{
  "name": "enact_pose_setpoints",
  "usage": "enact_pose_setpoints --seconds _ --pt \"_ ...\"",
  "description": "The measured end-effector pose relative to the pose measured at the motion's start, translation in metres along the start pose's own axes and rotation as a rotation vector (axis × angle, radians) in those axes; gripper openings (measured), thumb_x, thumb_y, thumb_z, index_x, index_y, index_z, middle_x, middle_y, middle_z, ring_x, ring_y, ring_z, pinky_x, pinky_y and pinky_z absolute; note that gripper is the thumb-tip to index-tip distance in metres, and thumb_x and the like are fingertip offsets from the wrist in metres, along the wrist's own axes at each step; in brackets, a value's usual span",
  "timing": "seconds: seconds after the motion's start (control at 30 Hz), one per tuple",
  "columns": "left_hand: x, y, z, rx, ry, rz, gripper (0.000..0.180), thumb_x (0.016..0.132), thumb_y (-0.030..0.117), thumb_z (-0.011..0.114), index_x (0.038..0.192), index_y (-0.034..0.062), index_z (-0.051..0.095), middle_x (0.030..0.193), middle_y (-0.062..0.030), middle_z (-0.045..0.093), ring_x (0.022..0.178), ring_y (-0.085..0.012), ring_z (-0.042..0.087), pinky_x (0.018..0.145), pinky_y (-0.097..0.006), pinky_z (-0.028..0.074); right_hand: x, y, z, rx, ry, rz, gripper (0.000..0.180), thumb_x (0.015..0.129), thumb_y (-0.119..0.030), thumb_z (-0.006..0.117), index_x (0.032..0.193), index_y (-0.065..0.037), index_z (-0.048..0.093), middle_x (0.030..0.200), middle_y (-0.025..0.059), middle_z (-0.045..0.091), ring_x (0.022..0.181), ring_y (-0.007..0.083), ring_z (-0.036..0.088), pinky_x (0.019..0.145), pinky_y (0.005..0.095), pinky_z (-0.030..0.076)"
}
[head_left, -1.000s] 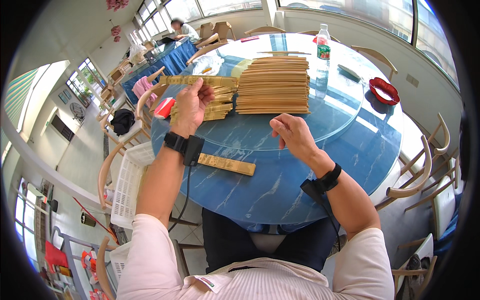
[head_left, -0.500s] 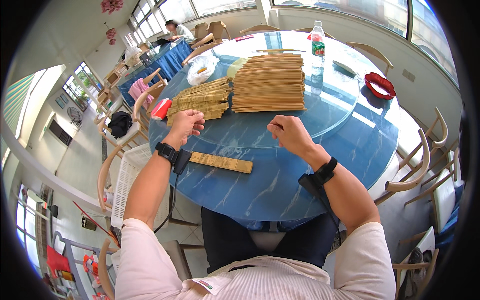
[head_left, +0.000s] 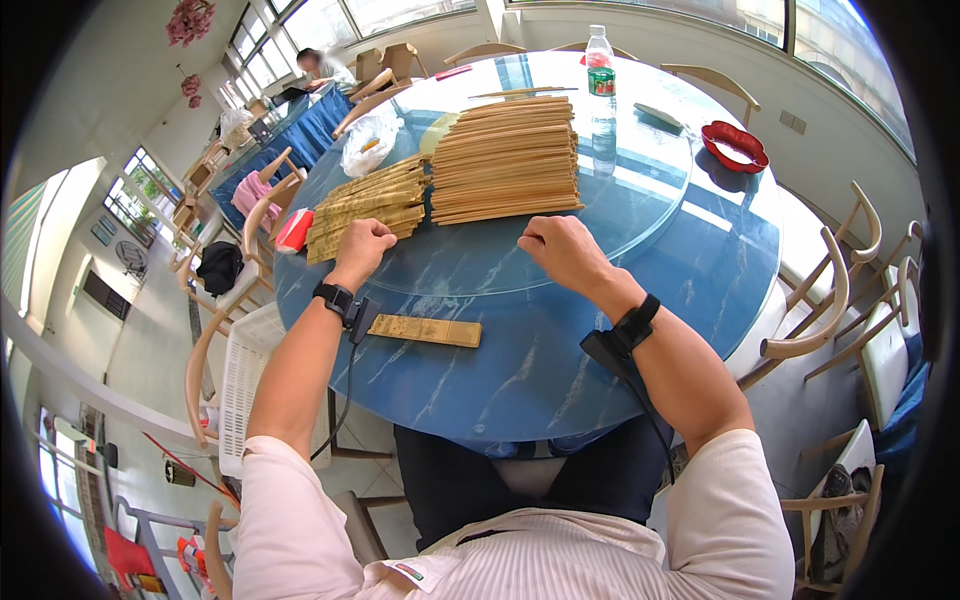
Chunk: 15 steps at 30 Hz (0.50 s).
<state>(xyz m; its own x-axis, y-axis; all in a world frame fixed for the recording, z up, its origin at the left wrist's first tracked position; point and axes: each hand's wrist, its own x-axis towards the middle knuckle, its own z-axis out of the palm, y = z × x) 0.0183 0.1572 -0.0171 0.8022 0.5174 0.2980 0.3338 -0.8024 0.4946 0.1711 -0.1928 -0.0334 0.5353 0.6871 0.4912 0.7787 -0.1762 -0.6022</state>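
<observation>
My left hand point(head_left: 362, 252) hovers at the near edge of a fanned pile of flat gold paper sleeves point(head_left: 368, 208), fingers curled together and nothing seen in them. To its right is a tall, neatly layered stack of wooden chopsticks point(head_left: 507, 160). Just off that stack's near right corner, my right hand point(head_left: 567, 250) is closed with the thumb side inward; no object shows in it. Closer to me, a flat bundle of gold sleeves point(head_left: 428, 330) lies beside my left wrist strap, partly covered by the strap's black device.
A glass turntable point(head_left: 640, 235) covers much of the blue marbled round table point(head_left: 540, 390). On it are a plastic bag point(head_left: 370, 145), a water bottle point(head_left: 600, 75) and a red dish point(head_left: 735, 147). A red-and-white packet point(head_left: 294, 231) lies left; a white basket point(head_left: 250, 375) stands beside the table.
The view has shifted, so the table's things appear farther left. My left fingers have drawn closer together. Both piles and the near bundle stay in place.
</observation>
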Motion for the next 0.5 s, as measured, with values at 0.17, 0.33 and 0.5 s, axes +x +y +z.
enact_pose_setpoints --seconds 0.17,0.33,0.5 --pt "0.023 0.014 -0.003 0.080 0.115 0.119 0.011 0.083 0.010 0.073 0.088 0.0013 0.077 0.079 -0.0133 0.075 0.077 -0.0264 0.072 0.073 -0.040 0.056 -0.001 -0.007 -0.001 -0.017 -0.084 0.097 0.022 0.097 -0.022 0.069 0.095 -0.001 0.075 0.089 0.0216 0.073 0.089 0.0434 0.069 0.079 0.0505 0.055" --pt "0.057 -0.002 0.007 0.307 0.059 0.130 0.022 0.084 0.004 0.063 0.098 0.0058 0.080 0.096 -0.0211 0.077 0.095 -0.0385 0.074 0.087 -0.046 0.058 0.000 -0.005 -0.002 -0.016 -0.078 0.097 0.022 0.097 -0.023 0.068 0.091 -0.002 0.073 0.088 0.0214 0.073 0.090 0.0444 0.068 0.079 0.0527 0.055" --pt "0.069 -0.019 0.018 0.282 0.231 0.312 0.027 0.086 0.000 0.059 0.103 0.0023 0.079 0.104 -0.0219 0.078 0.103 -0.0386 0.074 0.093 -0.046 0.057 -0.002 -0.007 -0.003 -0.030 -0.079 0.074 0.024 0.097 -0.022 0.068 0.088 -0.001 0.072 0.086 0.0211 0.072 0.089 0.0443 0.068 0.078 0.0530 0.054"
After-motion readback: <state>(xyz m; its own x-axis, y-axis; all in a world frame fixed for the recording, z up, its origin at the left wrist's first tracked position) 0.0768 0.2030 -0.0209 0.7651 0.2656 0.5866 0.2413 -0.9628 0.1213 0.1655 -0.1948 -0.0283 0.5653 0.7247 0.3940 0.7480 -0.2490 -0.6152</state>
